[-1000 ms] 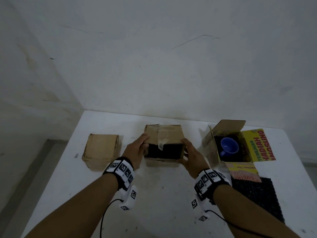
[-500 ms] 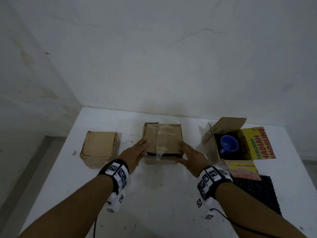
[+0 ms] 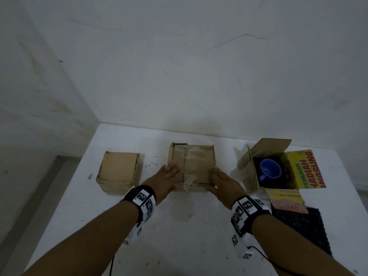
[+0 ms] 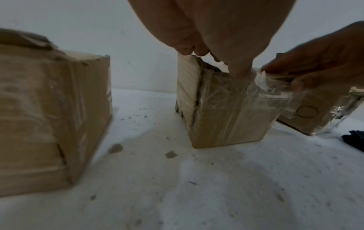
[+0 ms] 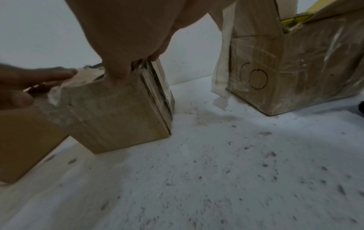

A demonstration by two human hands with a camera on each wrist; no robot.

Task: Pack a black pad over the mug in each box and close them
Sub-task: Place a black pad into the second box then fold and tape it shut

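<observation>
Head view, left to right: a closed cardboard box (image 3: 119, 172) stands on the white table (image 3: 185, 232), then the middle box (image 3: 192, 166) we are closing, then the open box (image 3: 266, 166) showing its blue mug (image 3: 270, 172), with the last black pad (image 3: 304, 226) lying in front of it. To do this well, we judge we should press both flaps down evenly and smooth the loose clear tape (image 3: 188, 180) over the front edge. Our left hand (image 3: 169, 176) and right hand (image 3: 221, 182) lie flat on the lid, fingers straight and spread, gripping nothing, thumbs at the front edge.
</observation>
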